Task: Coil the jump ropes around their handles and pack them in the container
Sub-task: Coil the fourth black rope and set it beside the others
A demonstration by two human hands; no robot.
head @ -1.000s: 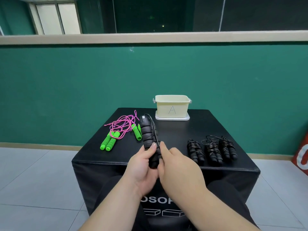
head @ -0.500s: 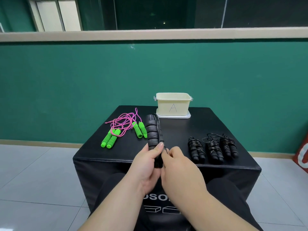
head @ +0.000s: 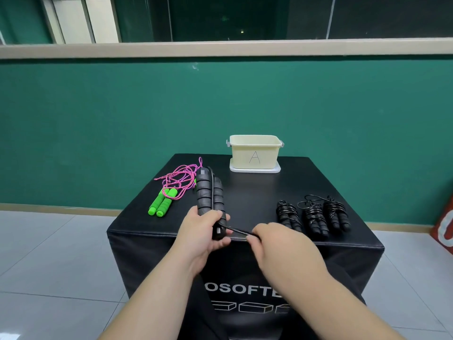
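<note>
Black jump rope: two ribbed foam handles [head: 208,195] held side by side, upright, the left hand [head: 201,231] gripping their lower ends. The right hand [head: 277,241] pinches the thin glossy cord [head: 241,232], taut just beside them. Best wound tight, turns side by side. A cream plastic container [head: 255,153] stands well beyond both hands.

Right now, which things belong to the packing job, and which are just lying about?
Job: black handles in the left hand; their cord, pinched by the right hand; three coiled black ropes; pink rope with green handles; tub marked A.
Lying about: red thing at right edge; white tray under the tub.
</note>
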